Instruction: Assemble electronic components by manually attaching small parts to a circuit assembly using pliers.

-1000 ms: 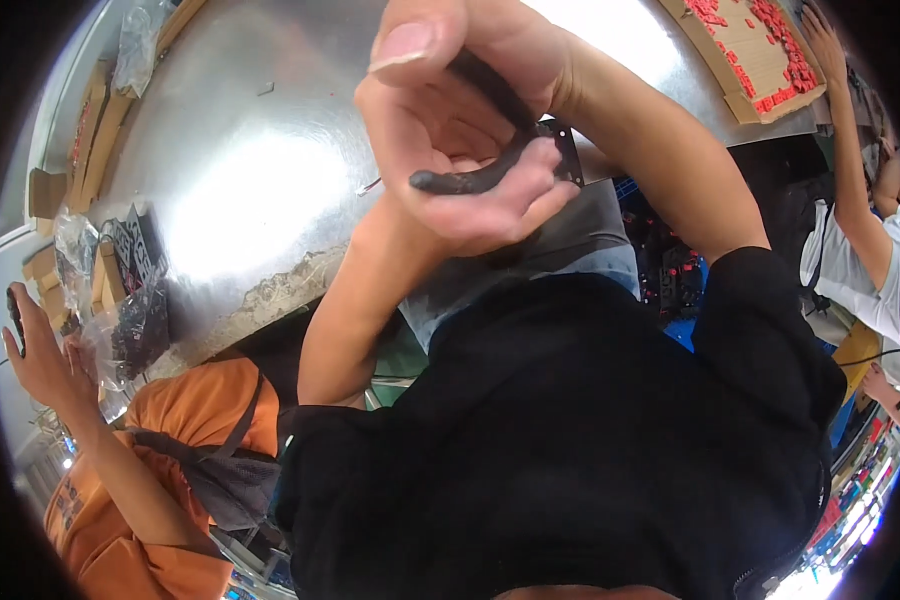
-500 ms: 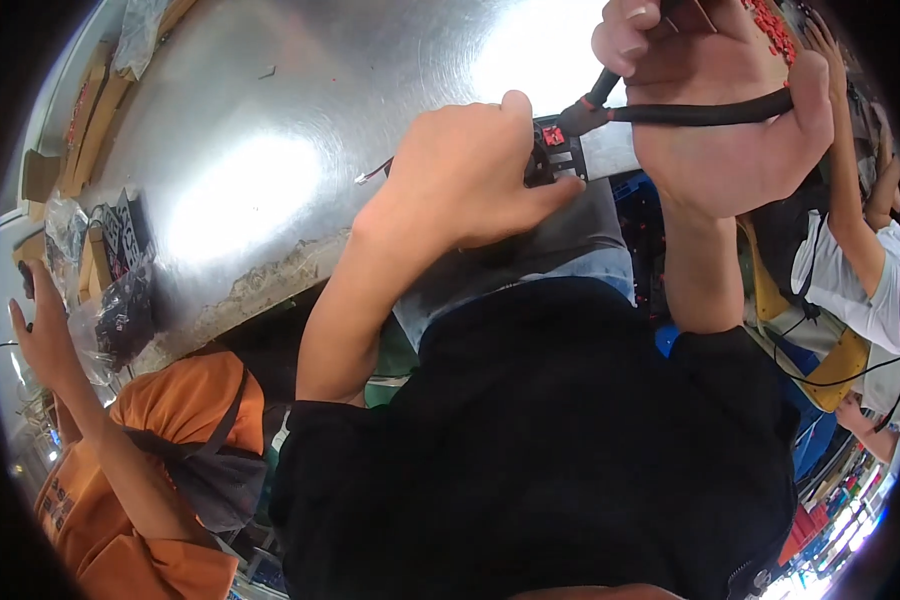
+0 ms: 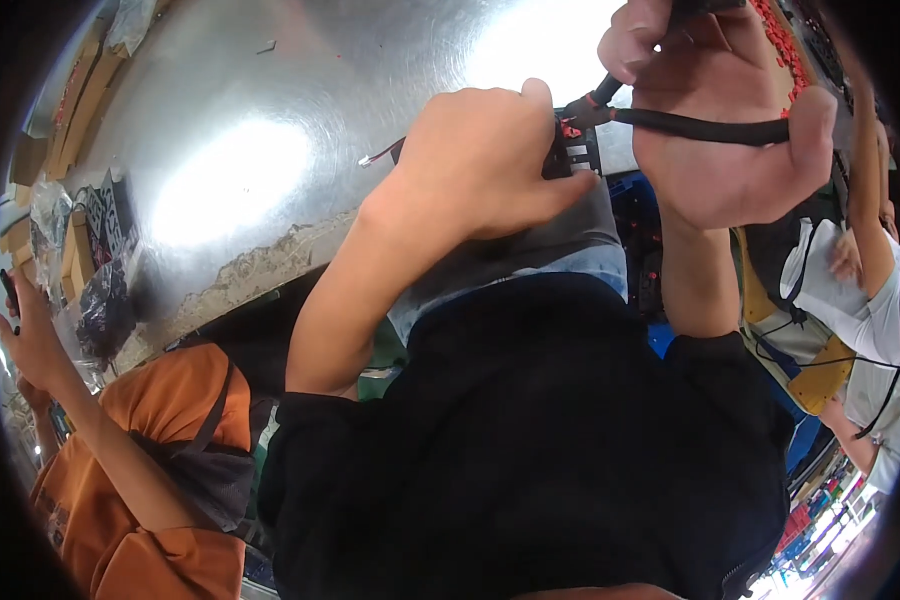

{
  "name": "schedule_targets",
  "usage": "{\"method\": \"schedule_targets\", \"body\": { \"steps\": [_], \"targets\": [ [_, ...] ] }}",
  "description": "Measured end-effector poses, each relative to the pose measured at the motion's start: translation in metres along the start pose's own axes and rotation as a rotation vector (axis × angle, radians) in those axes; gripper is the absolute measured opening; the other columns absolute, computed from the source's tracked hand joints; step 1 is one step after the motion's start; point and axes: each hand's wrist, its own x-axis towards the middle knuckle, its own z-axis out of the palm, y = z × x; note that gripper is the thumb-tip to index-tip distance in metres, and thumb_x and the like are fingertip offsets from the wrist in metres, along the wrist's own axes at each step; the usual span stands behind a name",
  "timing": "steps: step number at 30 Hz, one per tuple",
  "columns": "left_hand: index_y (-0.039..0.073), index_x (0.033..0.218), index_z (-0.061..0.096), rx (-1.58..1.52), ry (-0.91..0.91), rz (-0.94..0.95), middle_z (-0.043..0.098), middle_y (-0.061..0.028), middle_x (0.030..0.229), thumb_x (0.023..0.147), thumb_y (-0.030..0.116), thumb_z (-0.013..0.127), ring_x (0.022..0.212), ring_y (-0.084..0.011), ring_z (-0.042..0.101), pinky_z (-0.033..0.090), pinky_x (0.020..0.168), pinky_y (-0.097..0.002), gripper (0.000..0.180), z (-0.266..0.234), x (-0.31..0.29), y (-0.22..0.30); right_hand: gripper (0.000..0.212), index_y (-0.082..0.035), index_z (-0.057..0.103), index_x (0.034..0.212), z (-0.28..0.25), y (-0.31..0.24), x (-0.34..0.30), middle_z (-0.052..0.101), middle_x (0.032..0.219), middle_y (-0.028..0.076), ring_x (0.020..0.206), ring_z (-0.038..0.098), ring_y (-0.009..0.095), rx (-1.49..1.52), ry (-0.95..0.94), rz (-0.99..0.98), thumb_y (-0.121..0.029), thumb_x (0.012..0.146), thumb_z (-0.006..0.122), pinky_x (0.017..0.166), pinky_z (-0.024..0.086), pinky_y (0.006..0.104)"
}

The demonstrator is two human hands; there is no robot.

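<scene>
My left hand [image 3: 490,165] is closed around a black plastic part [image 3: 578,152], its thumb along the near edge. A small red piece [image 3: 570,131] shows on that part's top. From the other side of the hand sticks a thin cable with a white connector [image 3: 366,161]. My right hand [image 3: 725,130] grips a pair of pliers [image 3: 710,126] with black sleeved handles and red bands, the handles spread apart. The pliers' head is right at the red piece; whether the jaws bite on it I cannot tell. My left fingers hide most of the black part.
The metal table [image 3: 300,80] has a worn near edge. Cardboard boxes [image 3: 80,110] and plastic bags [image 3: 105,310] lie at its left, small red parts [image 3: 782,50] at far right. A co-worker in orange [image 3: 170,400] sits left; another in white [image 3: 840,290] is at right.
My left hand and the black part have shifted slightly right and away from me. The red piece is now more covered by the pliers' head. My right hand keeps its grip.
</scene>
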Motion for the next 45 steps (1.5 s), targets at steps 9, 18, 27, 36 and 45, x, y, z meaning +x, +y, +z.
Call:
{"method": "schedule_targets", "body": {
  "steps": [9, 18, 27, 36, 45],
  "targets": [
    [-0.003, 0.086, 0.061, 0.01, 0.011, 0.011, 0.066, -0.0186, 0.07, 0.08, 0.045, 0.073, 0.073, -0.0371, 0.069, 0.055, 0.067, -0.0438, 0.051, 0.0, 0.002, -0.002, 0.083, 0.005, 0.054, 0.105, 0.02, 0.0, 0.0, 0.055, 0.082, 0.012, 0.071, 0.053, 0.019, 0.593, -0.019, 0.044, -0.075, 0.092, 0.039, 0.068, 0.045, 0.032],
    [-0.002, 0.088, 0.067, -0.071, 0.043, 0.126, 0.068, -0.0192, 0.077, 0.08, 0.044, 0.072, 0.077, -0.0389, 0.068, 0.055, 0.07, -0.0446, 0.047, 0.006, -0.003, -0.013, 0.091, 0.006, 0.06, 0.09, 0.021, 0.013, 0.015, 0.06, 0.078, 0.013, 0.067, 0.055, 0.018, -0.472, -0.25, 0.225, -0.082, 0.087, 0.04, 0.063, 0.044, 0.0279],
    [0.002, 0.079, 0.07, -0.027, 0.157, 0.216, 0.068, -0.0139, 0.072, 0.081, 0.048, 0.069, 0.071, -0.0337, 0.068, 0.055, 0.064, -0.0424, 0.046, 0.019, -0.004, -0.017, 0.088, 0.008, 0.061, 0.087, 0.01, 0.024, 0.047, 0.062, 0.072, 0.014, 0.057, 0.055, 0.02, -0.012, -0.88, 0.591, -0.077, 0.087, 0.043, 0.054, 0.044, 0.0291],
    [0.005, 0.087, 0.071, -0.076, 0.38, 0.365, 0.068, -0.0122, 0.072, 0.083, 0.05, 0.067, 0.07, -0.0318, 0.068, 0.054, 0.062, -0.0409, 0.046, 0.021, 0.0, -0.013, 0.084, 0.012, 0.063, 0.086, -0.018, 0.041, 0.085, 0.064, 0.068, 0.015, 0.049, 0.057, 0.019, 0.21, -1.046, 0.646, -0.07, 0.089, 0.044, 0.045, 0.046, 0.0304],
    [-0.003, 0.084, 0.057, 0.118, 0.086, 0.045, 0.064, -0.0158, 0.065, 0.081, 0.051, 0.069, 0.065, -0.0341, 0.067, 0.053, 0.059, -0.0425, 0.056, 0.008, -0.003, 0.0, 0.078, 0.005, 0.059, 0.111, -0.012, -0.009, 0.041, 0.059, 0.083, 0.007, 0.07, 0.055, 0.018, -0.144, -0.035, 0.094, -0.068, 0.093, 0.037, 0.065, 0.043, 0.0279]
  ]
}}
